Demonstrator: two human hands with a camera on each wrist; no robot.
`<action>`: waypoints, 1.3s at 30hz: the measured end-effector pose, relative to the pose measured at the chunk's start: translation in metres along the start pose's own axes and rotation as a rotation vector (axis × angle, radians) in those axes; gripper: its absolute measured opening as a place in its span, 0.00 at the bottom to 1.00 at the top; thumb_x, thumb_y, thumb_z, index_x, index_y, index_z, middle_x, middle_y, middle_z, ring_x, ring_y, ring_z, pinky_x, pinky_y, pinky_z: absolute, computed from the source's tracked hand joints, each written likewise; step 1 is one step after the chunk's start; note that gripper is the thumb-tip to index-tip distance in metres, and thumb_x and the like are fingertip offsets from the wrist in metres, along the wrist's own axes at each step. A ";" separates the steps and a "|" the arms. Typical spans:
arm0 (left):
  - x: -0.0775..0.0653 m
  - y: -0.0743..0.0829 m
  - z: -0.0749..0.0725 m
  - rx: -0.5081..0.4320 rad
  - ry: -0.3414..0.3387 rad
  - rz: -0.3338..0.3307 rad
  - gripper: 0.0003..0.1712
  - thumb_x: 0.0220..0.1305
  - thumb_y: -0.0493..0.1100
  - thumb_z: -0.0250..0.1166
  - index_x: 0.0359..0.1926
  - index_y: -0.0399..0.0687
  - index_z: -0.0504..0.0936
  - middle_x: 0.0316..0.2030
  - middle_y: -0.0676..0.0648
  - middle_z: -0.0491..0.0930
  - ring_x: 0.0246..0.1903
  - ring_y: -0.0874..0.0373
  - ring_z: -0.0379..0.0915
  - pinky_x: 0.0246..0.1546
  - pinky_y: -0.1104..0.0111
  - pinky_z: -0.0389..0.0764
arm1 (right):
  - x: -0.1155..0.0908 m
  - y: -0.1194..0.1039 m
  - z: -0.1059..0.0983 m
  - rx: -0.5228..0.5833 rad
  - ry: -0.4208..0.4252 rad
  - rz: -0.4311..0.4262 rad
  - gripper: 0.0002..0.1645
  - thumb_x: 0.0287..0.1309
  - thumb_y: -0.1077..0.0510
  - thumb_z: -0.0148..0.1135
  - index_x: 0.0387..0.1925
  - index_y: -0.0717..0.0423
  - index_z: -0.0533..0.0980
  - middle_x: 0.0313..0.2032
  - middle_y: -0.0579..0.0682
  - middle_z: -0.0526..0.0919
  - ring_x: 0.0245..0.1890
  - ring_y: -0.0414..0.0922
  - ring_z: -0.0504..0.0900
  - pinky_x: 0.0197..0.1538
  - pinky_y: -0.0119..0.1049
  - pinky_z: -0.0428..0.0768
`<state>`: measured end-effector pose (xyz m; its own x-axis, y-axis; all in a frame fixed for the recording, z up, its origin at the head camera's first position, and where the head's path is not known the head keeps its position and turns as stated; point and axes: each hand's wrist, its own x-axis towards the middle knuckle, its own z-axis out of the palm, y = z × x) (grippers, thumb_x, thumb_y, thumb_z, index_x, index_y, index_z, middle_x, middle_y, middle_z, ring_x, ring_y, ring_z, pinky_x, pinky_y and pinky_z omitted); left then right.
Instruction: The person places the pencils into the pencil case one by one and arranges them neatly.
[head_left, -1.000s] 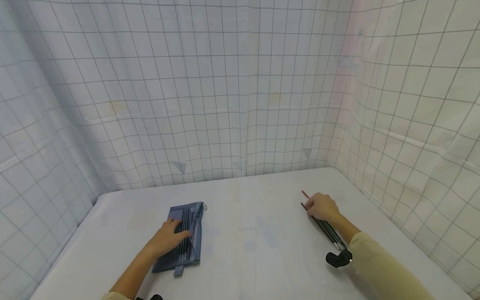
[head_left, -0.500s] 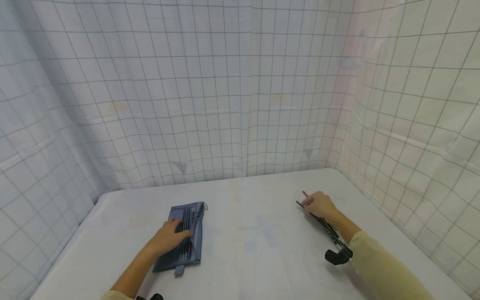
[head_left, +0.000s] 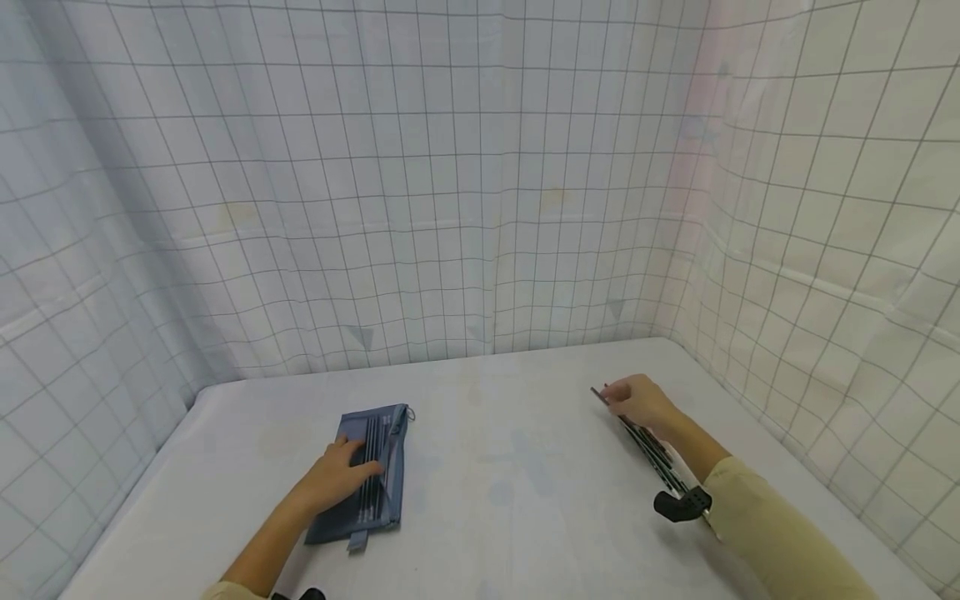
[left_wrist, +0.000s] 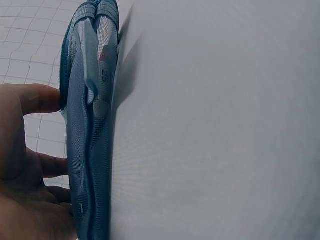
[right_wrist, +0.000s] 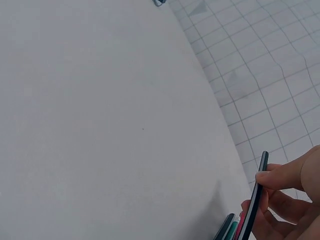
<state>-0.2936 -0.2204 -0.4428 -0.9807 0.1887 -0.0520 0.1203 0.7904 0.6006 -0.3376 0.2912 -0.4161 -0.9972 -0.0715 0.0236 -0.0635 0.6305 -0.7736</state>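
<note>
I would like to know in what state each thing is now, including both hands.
Pouch: lying flat; zip unclear.
Left hand: resting on the pouch, fingers spread.
Held pencil: pinched near one end.
Right hand: pinching that pencil.
Other pencils: bunched close together.
Curtain: hanging, slightly wavy.

A white counter (head_left: 495,533) lies beneath the left hand (head_left: 336,479) and right hand (head_left: 639,402). Beyond both hangs a pale, wrinkled back curtain (head_left: 450,217) with dark grid lines; right of the right hand, a gridded side curtain (head_left: 832,208) looks yellowish.
</note>
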 end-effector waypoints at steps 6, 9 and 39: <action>0.000 0.000 0.000 -0.005 0.003 -0.005 0.46 0.70 0.56 0.62 0.71 0.20 0.62 0.72 0.15 0.46 0.71 0.17 0.43 0.65 0.27 0.53 | 0.001 -0.008 0.002 0.066 -0.025 -0.014 0.20 0.70 0.67 0.61 0.61 0.69 0.77 0.57 0.65 0.80 0.55 0.57 0.81 0.55 0.51 0.82; 0.001 -0.001 0.000 0.006 0.008 -0.004 0.47 0.70 0.56 0.62 0.71 0.20 0.63 0.72 0.14 0.47 0.70 0.16 0.43 0.65 0.27 0.53 | 0.001 -0.012 0.004 0.127 -0.043 -0.006 0.21 0.70 0.66 0.61 0.62 0.70 0.76 0.58 0.65 0.80 0.54 0.55 0.82 0.54 0.49 0.83; -0.001 0.000 0.002 -0.034 -0.003 -0.008 0.47 0.70 0.57 0.62 0.72 0.21 0.61 0.72 0.15 0.45 0.71 0.16 0.40 0.64 0.26 0.50 | 0.023 -0.046 0.072 0.582 -0.079 0.074 0.23 0.69 0.68 0.63 0.63 0.71 0.75 0.61 0.69 0.77 0.59 0.60 0.81 0.53 0.43 0.84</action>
<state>-0.2925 -0.2194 -0.4449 -0.9812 0.1837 -0.0591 0.1067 0.7717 0.6270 -0.3543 0.2051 -0.4255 -0.9907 -0.1144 -0.0738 0.0612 0.1098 -0.9921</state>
